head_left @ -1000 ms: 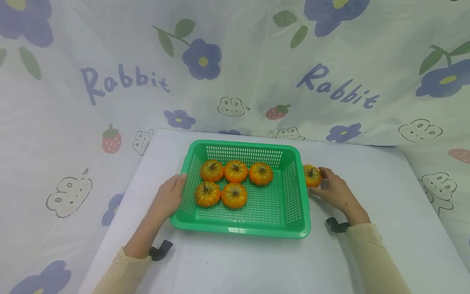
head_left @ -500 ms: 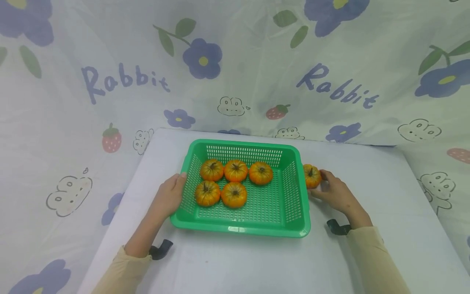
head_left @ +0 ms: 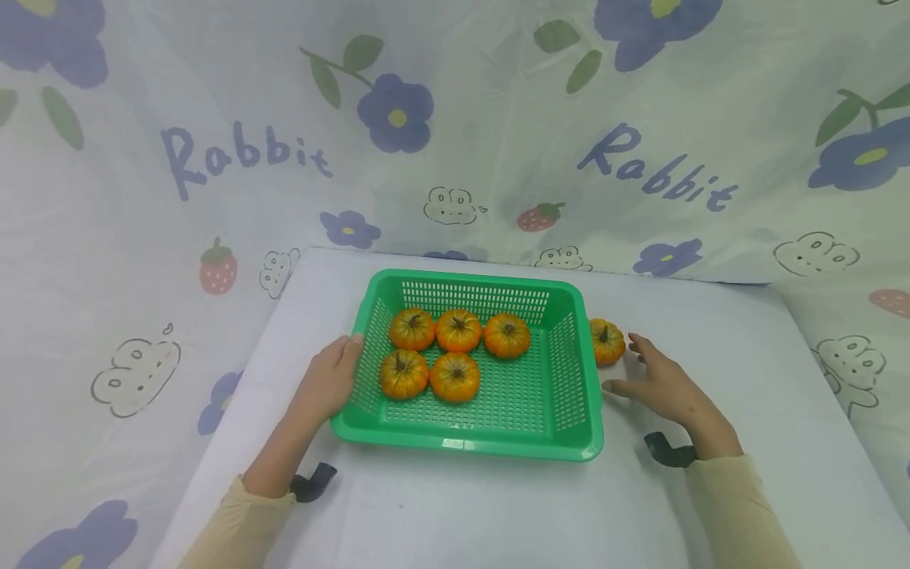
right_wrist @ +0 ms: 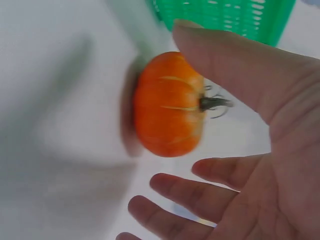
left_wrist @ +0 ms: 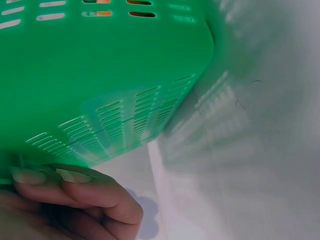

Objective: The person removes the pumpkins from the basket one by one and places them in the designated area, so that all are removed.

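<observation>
"How is the right hand [head_left: 661, 387] held?"

"Fingers and thumb spread apart, holding nothing. The fingers stretch toward 10 o'clock and the thumb toward 9, with the palm turned toward the basket side. Its forearm comes in from 5 o'clock, in a beige sleeve [head_left: 739, 506], with a dark curved piece [head_left: 668, 450] at the wrist."

"What is nearest to it?"

"A small orange pumpkin [head_left: 607, 343], at 10 o'clock from the palm, just beyond the fingertips and not touched. It sits upright on the white table surface [head_left: 498, 514], stem up."

"And the left hand [head_left: 330, 379]?"

"Clamped on the green plastic basket [head_left: 462, 446] at its 9 o'clock side, fingers curled under the rim. That forearm reaches in from 7 o'clock."

"Where does the basket lie from the loose pumpkin?"

"At 9 o'clock, close by; its rim hides the pumpkin's near edge in the head view. I can't tell from there whether they touch."

"Anything inside?"

"Five more pumpkins [head_left: 458, 330]: three in a row on the 12 o'clock side, two in front of them toward 8 o'clock."

"Farther out?"

"At 12 o'clock, a pale cloth backdrop [head_left: 498, 118] printed with flowers, strawberries and 'Rabbit'."
</observation>
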A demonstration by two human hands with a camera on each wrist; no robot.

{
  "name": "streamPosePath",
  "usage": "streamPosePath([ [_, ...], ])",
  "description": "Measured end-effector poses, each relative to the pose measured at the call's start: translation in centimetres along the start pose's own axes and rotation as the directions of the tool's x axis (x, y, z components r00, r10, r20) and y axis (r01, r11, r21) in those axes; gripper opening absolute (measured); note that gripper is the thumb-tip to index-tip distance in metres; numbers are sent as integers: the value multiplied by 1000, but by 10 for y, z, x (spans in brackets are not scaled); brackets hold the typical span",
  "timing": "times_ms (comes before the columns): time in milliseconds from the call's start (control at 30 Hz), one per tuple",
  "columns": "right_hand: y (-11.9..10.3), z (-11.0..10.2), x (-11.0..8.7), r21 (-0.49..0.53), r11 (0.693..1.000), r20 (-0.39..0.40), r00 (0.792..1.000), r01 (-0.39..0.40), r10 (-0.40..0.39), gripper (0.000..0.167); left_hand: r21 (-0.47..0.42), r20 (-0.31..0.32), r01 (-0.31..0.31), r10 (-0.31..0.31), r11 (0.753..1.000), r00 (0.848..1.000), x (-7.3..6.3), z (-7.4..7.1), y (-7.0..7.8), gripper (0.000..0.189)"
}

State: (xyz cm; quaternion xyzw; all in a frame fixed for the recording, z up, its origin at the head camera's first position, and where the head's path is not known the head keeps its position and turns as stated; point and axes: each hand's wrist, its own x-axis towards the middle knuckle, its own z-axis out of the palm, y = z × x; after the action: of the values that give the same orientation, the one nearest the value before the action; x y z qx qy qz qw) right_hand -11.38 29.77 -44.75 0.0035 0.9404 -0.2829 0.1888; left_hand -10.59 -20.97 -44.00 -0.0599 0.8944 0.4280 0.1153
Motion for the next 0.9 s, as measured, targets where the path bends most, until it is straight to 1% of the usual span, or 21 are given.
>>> streamPosePath([
  [100, -5, -6, -10, -22, 1000, -6, 1000, 10, -10, 118, 1, 2, -2, 2, 1000, 1000, -1, 0, 1, 65],
  [267, -18, -15, -22, -46, 997, -29, 998, 61, -62, 118, 6, -3, -1, 1, 1000, 1000, -2, -1, 2, 65],
  [533, -44, -23, -39, -61, 986, -43, 987, 154, -156, 109, -11, 2, 0, 0, 1000, 1000, 0, 0, 0, 66],
  [733, -60, -32, -39, -66, 965, -69, 964, 252, -256, 101, -20, 4, 0, 0, 1000, 1000, 1, 1, 0, 65],
  [900, -75, -39, -33, -56, 952, -65, 950, 301, -304, 98, -30, 8, 6, -6, 1000, 1000, 0, 0, 0, 66],
])
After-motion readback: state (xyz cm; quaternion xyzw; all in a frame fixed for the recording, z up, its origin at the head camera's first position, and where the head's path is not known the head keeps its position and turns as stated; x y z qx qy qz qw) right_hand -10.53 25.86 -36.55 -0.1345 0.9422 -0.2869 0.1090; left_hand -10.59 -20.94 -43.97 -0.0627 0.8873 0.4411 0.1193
